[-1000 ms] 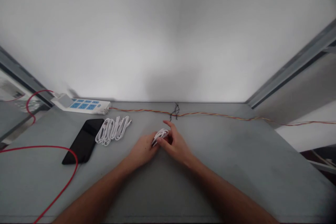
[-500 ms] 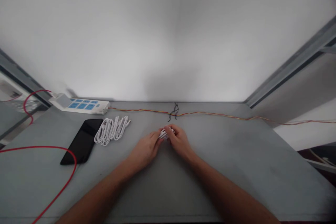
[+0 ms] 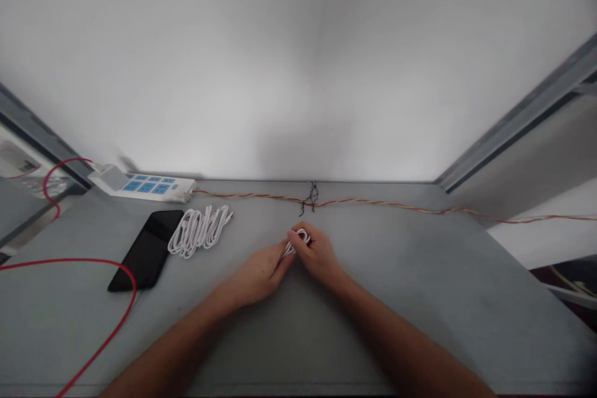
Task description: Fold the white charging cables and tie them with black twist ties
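White looped cable sits over the grey tabletop, gripped by pinched-together fingers of the left hand and curled fingers of the right hand (a larger white cable coil lies just beside the black rectangular phone).

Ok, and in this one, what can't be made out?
All in the head view:
Held white cable: partly hidden by the fingers of the left hand and right hand, so its plugs can't be made out.
Front red cable: both ends cut off by the left and bottom edges.
Twisted wire: cut off by the right edge.
Power strip: socket markings too small to read.
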The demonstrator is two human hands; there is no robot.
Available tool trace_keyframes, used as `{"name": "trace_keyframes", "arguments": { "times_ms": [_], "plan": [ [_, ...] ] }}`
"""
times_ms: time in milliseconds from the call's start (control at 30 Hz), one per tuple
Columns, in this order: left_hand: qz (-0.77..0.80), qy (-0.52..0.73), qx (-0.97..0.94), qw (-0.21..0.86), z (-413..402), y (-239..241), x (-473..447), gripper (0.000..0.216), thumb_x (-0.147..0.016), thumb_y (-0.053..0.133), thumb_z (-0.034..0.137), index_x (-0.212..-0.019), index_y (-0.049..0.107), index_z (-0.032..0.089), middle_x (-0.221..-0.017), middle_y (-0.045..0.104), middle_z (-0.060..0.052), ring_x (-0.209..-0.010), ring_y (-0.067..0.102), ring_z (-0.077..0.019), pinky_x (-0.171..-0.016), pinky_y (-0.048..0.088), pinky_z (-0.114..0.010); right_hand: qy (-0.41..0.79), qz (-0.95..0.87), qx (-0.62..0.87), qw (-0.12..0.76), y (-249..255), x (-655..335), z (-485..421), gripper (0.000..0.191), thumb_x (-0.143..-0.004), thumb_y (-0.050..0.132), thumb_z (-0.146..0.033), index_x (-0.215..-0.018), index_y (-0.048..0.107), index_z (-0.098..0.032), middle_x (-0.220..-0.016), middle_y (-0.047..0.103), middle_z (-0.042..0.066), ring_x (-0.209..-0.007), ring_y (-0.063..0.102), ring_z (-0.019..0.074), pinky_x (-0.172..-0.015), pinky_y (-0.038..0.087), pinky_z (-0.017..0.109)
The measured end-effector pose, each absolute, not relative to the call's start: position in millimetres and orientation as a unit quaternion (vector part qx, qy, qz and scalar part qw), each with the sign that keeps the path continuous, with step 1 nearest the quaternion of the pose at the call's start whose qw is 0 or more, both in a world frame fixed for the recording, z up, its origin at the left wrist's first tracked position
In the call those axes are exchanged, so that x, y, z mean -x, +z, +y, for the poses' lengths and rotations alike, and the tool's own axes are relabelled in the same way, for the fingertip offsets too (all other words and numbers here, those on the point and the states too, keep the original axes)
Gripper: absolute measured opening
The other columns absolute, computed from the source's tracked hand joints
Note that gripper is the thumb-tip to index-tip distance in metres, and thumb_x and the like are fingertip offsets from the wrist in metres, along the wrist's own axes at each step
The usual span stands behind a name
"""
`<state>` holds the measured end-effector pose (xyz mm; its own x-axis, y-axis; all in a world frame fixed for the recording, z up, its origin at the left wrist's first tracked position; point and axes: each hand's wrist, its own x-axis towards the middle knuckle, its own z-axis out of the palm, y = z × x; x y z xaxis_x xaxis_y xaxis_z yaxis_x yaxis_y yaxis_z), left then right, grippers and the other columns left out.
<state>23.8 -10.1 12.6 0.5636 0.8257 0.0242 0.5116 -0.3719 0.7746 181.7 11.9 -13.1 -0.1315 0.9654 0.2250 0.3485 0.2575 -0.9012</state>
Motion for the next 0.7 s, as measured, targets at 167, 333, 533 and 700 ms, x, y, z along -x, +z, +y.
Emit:
{"name": "trace_keyframes", "arguments": {
  "times_ms": [167,333,533,700],
  "plan": [
    [0.475,0.231,-0.781,0.333,-3.8,7.2,-21.9,0.034,-0.094,0.031,0.038,-0.090,0.060,0.021,-0.081,0.066,-0.004,-0.076,0.060,-0.0208,-0.074,0.045,-0.031,0.279,-0.657,0.556,0.426,-16.7,-205.0,32.9,0.039,-0.091,0.037,-0.046,-0.092,0.063,-0.017,-0.074,0.062,0.003,-0.066,0.056,0.0166,-0.063,0.041,0.027],
    [0.490,0.237,-0.776,0.318,-1.9,5.3,-23.6,0.033,-0.093,0.033,0.039,-0.082,0.059,0.023,-0.075,0.064,-0.003,-0.072,0.059,-0.0211,-0.069,0.044,-0.030,0.093,-0.662,0.687,0.285,-22.9,-228.2,57.8,0.035,-0.085,0.052,-0.042,-0.100,0.063,-0.013,-0.100,0.064,0.012,-0.090,0.059,0.0231,-0.080,0.041,0.033],
    [0.489,0.212,-0.794,0.293,-4.1,1.9,-28.1,0.032,-0.094,0.032,0.036,-0.085,0.059,0.022,-0.079,0.065,-0.004,-0.074,0.061,-0.0213,-0.070,0.043,-0.029,0.055,-0.657,0.721,0.212,-25.4,-224.2,63.5,0.032,-0.090,0.047,-0.043,-0.100,0.062,-0.016,-0.096,0.066,0.010,-0.090,0.060,0.0223,-0.078,0.040,0.031],
    [0.486,0.200,-0.800,0.289,-3.9,4.1,-28.9,0.031,-0.093,0.032,0.035,-0.089,0.060,0.021,-0.082,0.066,-0.004,-0.076,0.061,-0.0219,-0.071,0.043,-0.030,0.045,-0.660,0.723,0.197,-24.2,-223.8,62.9,0.028,-0.092,0.044,-0.038,-0.097,0.063,-0.018,-0.094,0.068,0.009,-0.088,0.061,0.0215,-0.074,0.040,0.030]
  ]
}}
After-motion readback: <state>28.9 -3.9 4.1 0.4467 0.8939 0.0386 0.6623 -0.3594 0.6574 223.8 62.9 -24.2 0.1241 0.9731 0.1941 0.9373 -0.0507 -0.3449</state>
